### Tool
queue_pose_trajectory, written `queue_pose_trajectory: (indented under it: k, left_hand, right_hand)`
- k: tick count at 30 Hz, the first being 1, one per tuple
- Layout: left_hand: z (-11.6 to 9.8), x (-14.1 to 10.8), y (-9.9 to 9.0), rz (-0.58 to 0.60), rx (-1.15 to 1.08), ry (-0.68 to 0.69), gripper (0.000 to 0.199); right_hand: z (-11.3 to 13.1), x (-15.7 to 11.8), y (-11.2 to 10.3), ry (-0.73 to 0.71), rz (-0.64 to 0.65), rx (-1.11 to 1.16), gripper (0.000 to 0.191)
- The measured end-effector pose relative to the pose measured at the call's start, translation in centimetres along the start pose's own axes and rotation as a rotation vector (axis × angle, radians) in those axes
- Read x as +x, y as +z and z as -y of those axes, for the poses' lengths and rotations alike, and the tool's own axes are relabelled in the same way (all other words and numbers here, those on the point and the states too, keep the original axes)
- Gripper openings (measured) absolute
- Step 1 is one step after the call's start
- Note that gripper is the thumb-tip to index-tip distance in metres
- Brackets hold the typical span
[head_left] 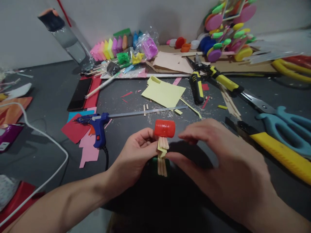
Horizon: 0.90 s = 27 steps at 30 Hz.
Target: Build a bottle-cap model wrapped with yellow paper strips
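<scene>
My left hand (136, 152) grips a small mallet-shaped craft between thumb and fingers. Its head is a shiny red cylinder (165, 128) lying crosswise, and its handle is a bundle of thin wooden sticks (162, 167). Around the middle of the handle sits a folded strip of pale yellow paper (161, 150). My right hand (218, 161) is on the other side, index finger and thumb spread apart. The thumb tip is right by the yellow strip; whether it touches cannot be made out. The lower fingers of my right hand are hidden.
A blue hot glue gun (99, 127) with a long glue stick lies left, on coloured paper scraps. Yellow paper (164, 92), pliers (198, 87), blue-handled scissors (286, 123) and a yellow cutter knife (282, 155) lie around. A water bottle (73, 45) and clay packs (109, 48) stand behind.
</scene>
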State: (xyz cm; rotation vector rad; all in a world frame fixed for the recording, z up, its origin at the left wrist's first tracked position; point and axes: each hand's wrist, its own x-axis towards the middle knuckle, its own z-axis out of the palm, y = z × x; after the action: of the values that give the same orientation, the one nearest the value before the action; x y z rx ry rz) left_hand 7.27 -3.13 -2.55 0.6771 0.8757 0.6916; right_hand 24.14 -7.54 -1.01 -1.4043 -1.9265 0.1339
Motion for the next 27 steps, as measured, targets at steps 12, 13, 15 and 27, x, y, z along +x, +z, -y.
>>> queue_pose_trajectory:
  k: [12, 13, 15, 27]
  left_hand:
    - [0.0, 0.0, 0.4, -0.008, 0.027, -0.012, 0.031]
    - [0.1, 0.0, 0.3, 0.013, 0.023, -0.023, 0.029]
    - [0.2, 0.0, 0.1, 0.037, 0.022, -0.037, 0.028]
    - [0.1, 0.0, -0.2, 0.056, 0.021, -0.065, 0.027]
  right_hand:
    - [0.8, 0.3, -0.3, -0.190, -0.002, -0.104, 0.013]
    - [0.8, 0.4, -0.3, -0.191, 0.005, -0.092, 0.014]
    - [0.6, 0.4, -0.3, -0.193, 0.011, -0.064, 0.017]
    - [0.5, 0.6, -0.1, -0.225, 0.017, -0.050, 0.013]
